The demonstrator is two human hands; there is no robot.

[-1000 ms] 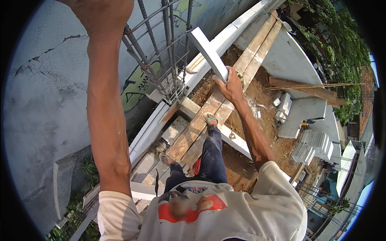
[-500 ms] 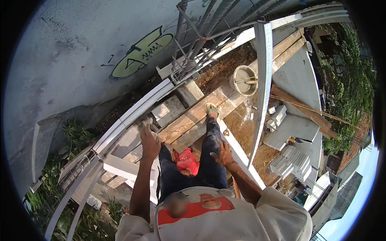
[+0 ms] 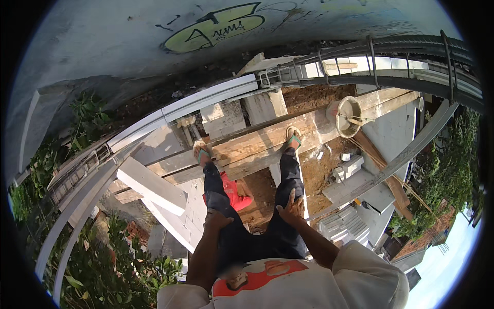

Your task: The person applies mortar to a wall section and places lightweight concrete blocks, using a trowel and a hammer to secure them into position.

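Note:
My left hand [image 3: 218, 219] rests on my dark-trousered left thigh, open and holding nothing. My right hand [image 3: 290, 208] lies on my right thigh with its fingers apart, also empty. Both my sandalled feet stand on long wooden planks [image 3: 252, 149] that span the gap. A large white block [image 3: 152, 185] lies left of my left leg. To the right on the planks sits a round bucket [image 3: 343, 123] with sticks or tool handles across it.
A co-worker in red [image 3: 234, 195] is below the planks between my legs. A painted wall [image 3: 118, 41] runs along the top, beside rebar cages [image 3: 375, 62]. Stacked blocks [image 3: 347, 226] stand lower right. Leafy plants [image 3: 118, 268] grow at lower left.
My raised left hand has come down to my thigh. My right hand has released the white beam and rests on my thigh. My view has turned, showing more below.

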